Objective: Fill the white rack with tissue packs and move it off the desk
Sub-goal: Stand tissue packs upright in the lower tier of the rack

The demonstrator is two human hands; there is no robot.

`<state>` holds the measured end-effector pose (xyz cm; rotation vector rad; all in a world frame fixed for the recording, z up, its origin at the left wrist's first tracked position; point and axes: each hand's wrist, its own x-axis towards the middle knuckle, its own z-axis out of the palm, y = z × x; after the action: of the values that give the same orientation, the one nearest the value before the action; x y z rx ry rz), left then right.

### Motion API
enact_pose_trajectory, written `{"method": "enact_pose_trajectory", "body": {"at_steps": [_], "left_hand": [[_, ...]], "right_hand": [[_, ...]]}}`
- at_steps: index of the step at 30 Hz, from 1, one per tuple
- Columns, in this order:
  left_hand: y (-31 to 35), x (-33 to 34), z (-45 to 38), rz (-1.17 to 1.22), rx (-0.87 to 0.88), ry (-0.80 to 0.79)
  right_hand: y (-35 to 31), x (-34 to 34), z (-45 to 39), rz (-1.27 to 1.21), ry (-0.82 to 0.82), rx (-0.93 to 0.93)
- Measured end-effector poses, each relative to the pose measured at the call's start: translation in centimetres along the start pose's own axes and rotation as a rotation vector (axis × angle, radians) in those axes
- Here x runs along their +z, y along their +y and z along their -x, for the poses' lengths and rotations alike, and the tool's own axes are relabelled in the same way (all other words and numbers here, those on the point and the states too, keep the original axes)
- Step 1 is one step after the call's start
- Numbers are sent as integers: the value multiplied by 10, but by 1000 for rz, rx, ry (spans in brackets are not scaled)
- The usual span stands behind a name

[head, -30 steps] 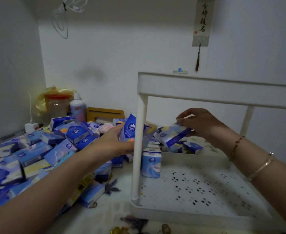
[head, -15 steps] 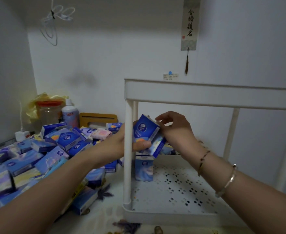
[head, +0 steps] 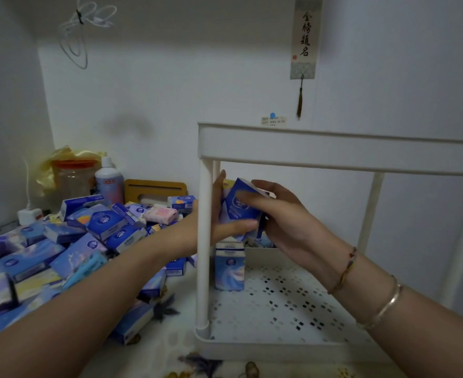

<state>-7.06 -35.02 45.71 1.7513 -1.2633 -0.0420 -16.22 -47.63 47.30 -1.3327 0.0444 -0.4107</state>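
A white two-tier rack (head: 334, 152) stands on the desk at the right, its lower shelf (head: 293, 309) perforated. Inside it, above the back left corner, both hands hold blue tissue packs (head: 238, 205). My left hand (head: 222, 214) reaches in behind the front left post and grips the packs from the left and below. My right hand (head: 279, 214) grips them from the right, fingers across the front. One pack (head: 229, 266) stands upright on the lower shelf at the back left, with more packs behind it.
A large heap of blue tissue packs (head: 61, 252) covers the desk on the left. Behind it stand a jar with an orange lid (head: 73, 177), a white bottle (head: 109, 181), a wooden holder (head: 155, 188) and a white plug (head: 29, 215). Walls close the back and left.
The two hands have come together inside the rack. The right hand moved left and now holds the packs jointly with the left hand, which pushed further in past the post.
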Motion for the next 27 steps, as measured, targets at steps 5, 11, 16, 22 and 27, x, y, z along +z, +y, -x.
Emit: {"method": "enact_pose_trajectory", "body": {"at_steps": [5, 11, 16, 22, 27], "left_hand": [[6, -14, 7, -95, -43, -139], [-20, -30, 30, 353, -218, 185], [-51, 11, 65, 394, -428, 126], [-52, 31, 75, 788, -568, 178], [-39, 36, 86, 823, -625, 52]], "right_hand": [[1, -7, 6, 158, 9, -19], [7, -35, 31, 247, -226, -45], [41, -29, 43, 579, -317, 6], [66, -29, 40, 803, -296, -37], [71, -30, 46, 979, -153, -54]]}}
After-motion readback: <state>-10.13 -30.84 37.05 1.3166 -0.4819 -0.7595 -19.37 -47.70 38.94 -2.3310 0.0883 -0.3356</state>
